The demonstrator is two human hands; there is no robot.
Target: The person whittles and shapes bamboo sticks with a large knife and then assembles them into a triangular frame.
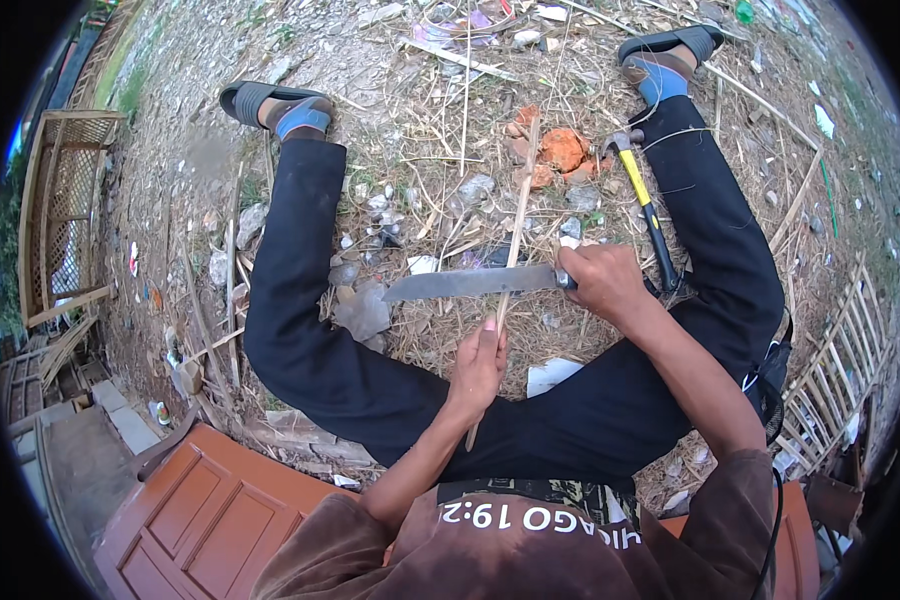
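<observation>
Dry grass, stones and scattered litter cover the outdoor ground [420, 130], where a person sits with both legs spread wide in dark trousers [295, 250]. Between the legs, a thin pale stick [523, 200] runs away from the body, its far end beside broken orange brick [564, 149] and its near end over the trousers. The left hand [478, 365] is closed around the stick near that end, the thumb laid along it. The right hand [600, 280] grips the handle of a long knife [460, 285], whose broad grey blade points left and crosses over the stick just beyond the left hand; whether the edge bites into the wood cannot be told. Near the right leg lies a claw hammer [642, 185] with a yellow and black handle. A lattice frame [65, 215] stands at far left, a slatted wooden frame [840, 350] at right, and reddish-brown panelling [210, 510] shows behind the person.
</observation>
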